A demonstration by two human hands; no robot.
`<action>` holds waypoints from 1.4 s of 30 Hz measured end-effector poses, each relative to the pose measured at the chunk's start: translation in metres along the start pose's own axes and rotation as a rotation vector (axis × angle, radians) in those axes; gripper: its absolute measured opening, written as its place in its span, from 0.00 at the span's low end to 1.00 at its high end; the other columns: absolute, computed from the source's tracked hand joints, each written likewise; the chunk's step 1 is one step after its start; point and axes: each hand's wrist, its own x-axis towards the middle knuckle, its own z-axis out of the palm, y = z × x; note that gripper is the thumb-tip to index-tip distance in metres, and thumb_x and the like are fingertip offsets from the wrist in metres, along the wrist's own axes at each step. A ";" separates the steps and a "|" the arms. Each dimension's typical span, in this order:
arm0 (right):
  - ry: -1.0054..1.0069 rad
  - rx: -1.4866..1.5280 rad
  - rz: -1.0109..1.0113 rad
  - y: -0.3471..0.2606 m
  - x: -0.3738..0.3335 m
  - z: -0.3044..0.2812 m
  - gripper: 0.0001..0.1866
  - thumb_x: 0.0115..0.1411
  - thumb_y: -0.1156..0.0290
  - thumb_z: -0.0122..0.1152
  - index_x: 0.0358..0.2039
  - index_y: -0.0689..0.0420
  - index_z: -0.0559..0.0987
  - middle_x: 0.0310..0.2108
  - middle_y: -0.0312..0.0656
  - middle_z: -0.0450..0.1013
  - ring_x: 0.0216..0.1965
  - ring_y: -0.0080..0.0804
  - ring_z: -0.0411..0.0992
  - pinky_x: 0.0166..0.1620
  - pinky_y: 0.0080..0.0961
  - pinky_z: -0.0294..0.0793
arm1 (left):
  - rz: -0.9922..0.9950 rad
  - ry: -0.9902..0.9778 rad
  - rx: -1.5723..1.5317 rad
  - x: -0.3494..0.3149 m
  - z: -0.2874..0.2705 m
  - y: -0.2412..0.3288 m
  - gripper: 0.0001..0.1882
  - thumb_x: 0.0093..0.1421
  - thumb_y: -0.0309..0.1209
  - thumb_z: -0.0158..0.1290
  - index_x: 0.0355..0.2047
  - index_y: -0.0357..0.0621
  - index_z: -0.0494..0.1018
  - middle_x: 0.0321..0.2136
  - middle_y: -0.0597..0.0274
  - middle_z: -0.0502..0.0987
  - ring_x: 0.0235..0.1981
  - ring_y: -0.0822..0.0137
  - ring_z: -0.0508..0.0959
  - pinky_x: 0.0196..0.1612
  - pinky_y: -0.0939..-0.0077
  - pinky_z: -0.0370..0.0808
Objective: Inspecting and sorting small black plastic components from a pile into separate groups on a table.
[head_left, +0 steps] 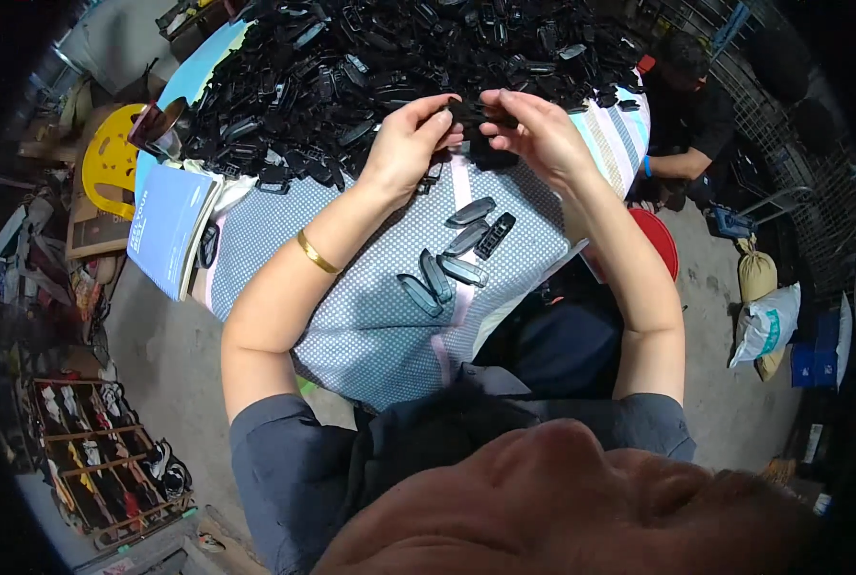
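Above the near edge of a big heap of black plastic parts (351, 81), my two hands meet close together. My left hand (404, 149), with a gold bangle on its wrist, pinches a small black plastic part (468, 113). The fingers of my right hand (541, 137) are pinched on the same dark part from the other side. Its exact shape is partly hidden by my fingers. Nearer to me, several long black casings with glossy rims (466, 240) lie loose on the patterned cloth (351, 249). One of them (495, 236) shows its ribbed inner side.
Left of the heap lie a blue booklet (171, 225) and sunglasses (159, 125), near a yellow stool (112, 158). A co-worker (686, 115) crouches at the right. A red round stool or tub (653, 244), sacks (768, 316) and a compartmented rack (102, 455) stand around.
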 end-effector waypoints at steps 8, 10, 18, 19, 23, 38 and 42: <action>0.019 -0.321 -0.406 0.006 -0.009 0.013 0.18 0.54 0.76 0.57 0.47 0.64 0.70 0.41 0.41 0.71 0.38 0.26 0.72 0.43 0.20 0.72 | -0.036 -0.104 -0.114 -0.001 -0.002 0.003 0.23 0.57 0.22 0.47 0.52 0.31 0.55 0.34 0.55 0.71 0.33 0.69 0.76 0.38 0.79 0.76; 0.003 -0.436 -0.437 0.008 -0.013 0.018 0.18 0.53 0.77 0.57 0.46 0.64 0.71 0.41 0.40 0.71 0.38 0.25 0.71 0.43 0.19 0.72 | 0.071 -0.112 -0.002 -0.003 -0.004 0.006 0.25 0.53 0.20 0.52 0.51 0.30 0.58 0.33 0.57 0.72 0.31 0.71 0.75 0.36 0.82 0.75; 0.019 -0.626 -0.535 0.015 -0.012 0.021 0.15 0.52 0.78 0.57 0.43 0.64 0.73 0.38 0.39 0.70 0.40 0.24 0.71 0.43 0.17 0.70 | 0.337 0.076 0.615 -0.001 -0.006 0.000 0.25 0.47 0.25 0.56 0.47 0.34 0.67 0.31 0.62 0.69 0.32 0.71 0.71 0.37 0.81 0.70; 0.018 -0.661 -0.534 0.016 -0.011 0.022 0.15 0.52 0.78 0.57 0.42 0.64 0.74 0.38 0.39 0.70 0.40 0.24 0.71 0.43 0.17 0.70 | 0.339 0.076 0.617 -0.001 -0.005 -0.004 0.25 0.47 0.25 0.56 0.47 0.34 0.67 0.31 0.62 0.69 0.32 0.71 0.71 0.37 0.81 0.70; 0.068 -0.619 -0.519 0.019 -0.008 0.019 0.16 0.51 0.77 0.59 0.42 0.64 0.74 0.37 0.39 0.71 0.38 0.24 0.71 0.42 0.17 0.71 | 0.308 0.046 0.292 -0.005 -0.001 -0.004 0.19 0.52 0.25 0.52 0.46 0.38 0.70 0.35 0.61 0.67 0.31 0.74 0.69 0.36 0.84 0.68; 0.168 -0.893 -0.849 0.023 -0.013 0.030 0.13 0.46 0.78 0.64 0.34 0.66 0.75 0.31 0.43 0.69 0.32 0.28 0.72 0.34 0.18 0.74 | 0.327 0.079 0.173 -0.010 0.005 0.004 0.15 0.53 0.24 0.53 0.43 0.38 0.73 0.36 0.61 0.76 0.35 0.77 0.73 0.39 0.85 0.71; 0.141 -0.840 -0.813 0.024 -0.015 0.036 0.12 0.45 0.78 0.65 0.31 0.65 0.74 0.31 0.43 0.68 0.31 0.28 0.72 0.34 0.19 0.76 | 0.324 0.116 0.159 -0.011 0.005 0.003 0.14 0.54 0.25 0.53 0.43 0.37 0.73 0.35 0.61 0.76 0.35 0.76 0.74 0.39 0.84 0.71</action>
